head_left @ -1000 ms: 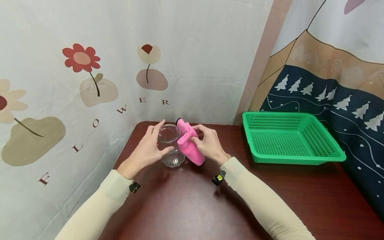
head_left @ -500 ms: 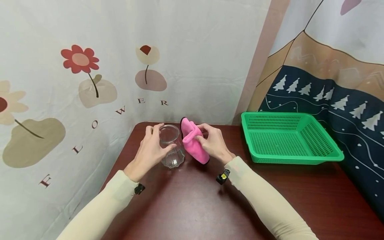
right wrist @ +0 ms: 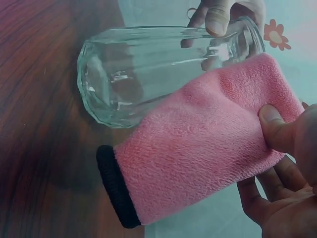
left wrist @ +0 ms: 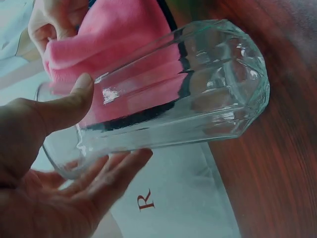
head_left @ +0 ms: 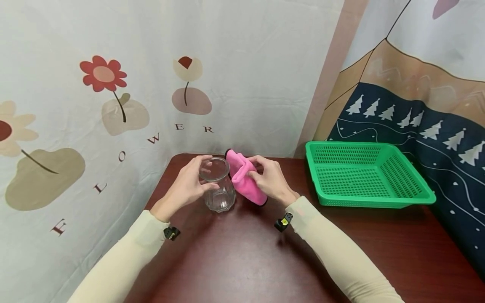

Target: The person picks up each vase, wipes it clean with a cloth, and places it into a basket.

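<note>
A clear glass vase with a faceted base and a round rim stands upright on the table. My left hand grips it near the neck, thumb on the near side and fingers round the far side; the left wrist view shows the thumb over the glass. Just right of the vase, my right hand pinches a folded pink cloth with black edging. In the right wrist view the cloth hangs close beside the vase and overlaps part of it; whether they touch I cannot tell.
A green plastic basket with slotted walls stands at the right on the dark red-brown table. Behind the table hangs a printed curtain with flowers and letters, close to its back edge.
My left hand has closed in from beside the vase to grip its neck. The pink cloth, still in my right hand, has shifted slightly to the right.
</note>
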Action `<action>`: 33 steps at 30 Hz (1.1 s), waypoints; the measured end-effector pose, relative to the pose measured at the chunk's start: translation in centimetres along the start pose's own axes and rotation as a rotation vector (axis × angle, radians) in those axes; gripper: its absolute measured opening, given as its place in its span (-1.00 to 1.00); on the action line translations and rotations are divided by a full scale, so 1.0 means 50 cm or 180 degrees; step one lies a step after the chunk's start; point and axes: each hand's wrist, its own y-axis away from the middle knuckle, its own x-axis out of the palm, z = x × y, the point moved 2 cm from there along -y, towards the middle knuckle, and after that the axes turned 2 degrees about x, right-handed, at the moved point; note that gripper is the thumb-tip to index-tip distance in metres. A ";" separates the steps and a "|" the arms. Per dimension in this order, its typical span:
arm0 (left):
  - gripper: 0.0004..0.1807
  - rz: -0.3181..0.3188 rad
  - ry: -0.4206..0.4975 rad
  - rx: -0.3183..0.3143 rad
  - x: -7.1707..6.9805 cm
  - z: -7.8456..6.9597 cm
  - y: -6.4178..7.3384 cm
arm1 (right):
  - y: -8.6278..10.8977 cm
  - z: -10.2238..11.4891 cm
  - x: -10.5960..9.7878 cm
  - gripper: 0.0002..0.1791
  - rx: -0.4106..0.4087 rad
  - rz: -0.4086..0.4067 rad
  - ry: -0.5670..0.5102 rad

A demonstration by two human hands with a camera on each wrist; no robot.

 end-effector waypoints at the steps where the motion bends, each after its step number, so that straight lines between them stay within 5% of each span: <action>1: 0.01 0.0049 0.0016 0.0028 -0.002 0.003 -0.002 | 0.000 0.001 0.001 -0.62 -0.0007 0.0025 0.0001; 11: 0.04 0.0450 0.0221 0.0374 -0.006 0.019 -0.015 | 0.003 0.011 0.015 -0.53 -0.0040 0.0214 -0.0024; 23: 0.06 0.0332 -0.0044 0.0581 0.001 0.024 -0.017 | 0.013 0.014 0.055 -0.47 -0.0109 0.0266 -0.0114; 33: 0.03 0.0294 -0.0112 0.0677 0.006 0.024 -0.017 | 0.018 0.000 0.085 -0.54 -0.0338 0.0317 0.0265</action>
